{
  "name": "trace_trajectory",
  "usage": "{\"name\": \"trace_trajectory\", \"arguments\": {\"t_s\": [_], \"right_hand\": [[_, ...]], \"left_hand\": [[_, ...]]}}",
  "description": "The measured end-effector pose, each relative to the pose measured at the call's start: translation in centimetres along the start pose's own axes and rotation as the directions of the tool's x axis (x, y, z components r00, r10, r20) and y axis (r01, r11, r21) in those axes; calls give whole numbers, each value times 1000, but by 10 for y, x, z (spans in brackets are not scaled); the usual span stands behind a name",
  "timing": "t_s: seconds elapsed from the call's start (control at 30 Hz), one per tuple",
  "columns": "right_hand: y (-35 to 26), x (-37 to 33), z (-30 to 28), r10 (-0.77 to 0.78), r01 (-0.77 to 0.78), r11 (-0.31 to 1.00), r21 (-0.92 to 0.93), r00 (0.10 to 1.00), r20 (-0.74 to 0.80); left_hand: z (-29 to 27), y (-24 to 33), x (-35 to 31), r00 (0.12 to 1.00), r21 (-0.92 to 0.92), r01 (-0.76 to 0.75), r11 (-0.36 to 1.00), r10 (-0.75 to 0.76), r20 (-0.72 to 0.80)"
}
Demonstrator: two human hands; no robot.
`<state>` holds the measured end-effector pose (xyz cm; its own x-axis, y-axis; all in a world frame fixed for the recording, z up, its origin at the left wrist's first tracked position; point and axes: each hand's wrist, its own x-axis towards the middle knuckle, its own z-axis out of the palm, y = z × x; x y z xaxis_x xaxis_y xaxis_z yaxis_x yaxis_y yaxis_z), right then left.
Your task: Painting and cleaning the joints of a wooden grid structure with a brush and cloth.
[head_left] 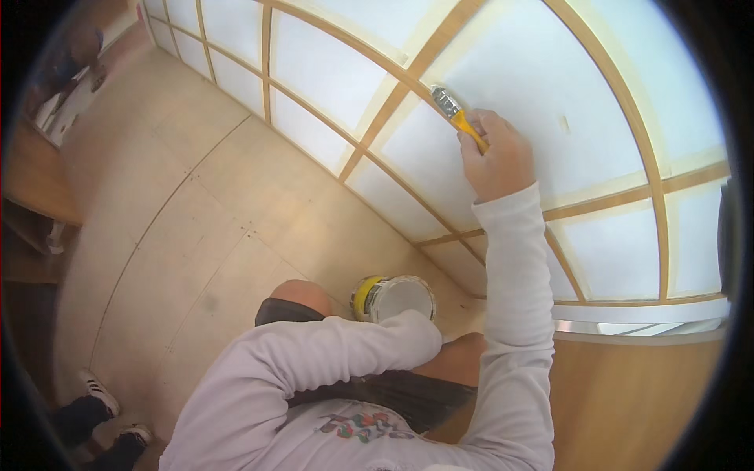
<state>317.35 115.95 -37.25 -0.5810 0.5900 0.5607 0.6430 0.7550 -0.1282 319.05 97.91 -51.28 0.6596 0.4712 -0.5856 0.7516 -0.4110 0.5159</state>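
Observation:
My right hand (503, 157) is raised and closed around the yellow handle of a paintbrush (448, 103). The brush has a metal ferrule, and its bristle end rests at the edge of a tan wooden strip (377, 118) on a large white panel (518, 86). Pale cream tape or paint runs along the strips. Across my lap reaches my left arm (353, 345); its sleeve ends beside a round paint can (364, 297), and the left hand's fingers are hidden. The can has a yellow label and a smeared rim, with pale grey-white paint inside.
The panel with its grid of strips slants across the upper right. Light wooden boards (196, 212) with dark seams spread to the left. A brown wooden surface (628, 392) lies at lower right. Another person's shoes (100, 392) show at lower left. Wooden furniture (39, 177) stands at far left.

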Motion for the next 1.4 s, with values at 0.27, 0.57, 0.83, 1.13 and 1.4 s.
{"name": "trace_trajectory", "arguments": {"t_s": [0.27, 0.57, 0.83, 1.13, 1.4], "right_hand": [[-10, 34, 1, -16, 42, 979, -198, 991, 130], [-22, 52, -1, -8, 75, 950, -304, 976, 218], [-42, 56, -2, 56, 1, 920, -392, 989, 134], [-46, 38, 13, 43, -10, 893, -450, 997, 63], [-45, 36, 18, 119, -4, 873, -488, 971, 206]], "left_hand": [[7, -8, 23, 998, 30, -11, 999, 9, 58], [-8, -17, 3, 999, 25, 1, 1000, -2, 35], [-17, -17, -5, 999, 33, 39, 999, -39, -6], [-8, -17, -4, 999, 86, -34, 996, 31, 26], [-8, -20, -17, 995, 129, -88, 988, 94, -45]]}}
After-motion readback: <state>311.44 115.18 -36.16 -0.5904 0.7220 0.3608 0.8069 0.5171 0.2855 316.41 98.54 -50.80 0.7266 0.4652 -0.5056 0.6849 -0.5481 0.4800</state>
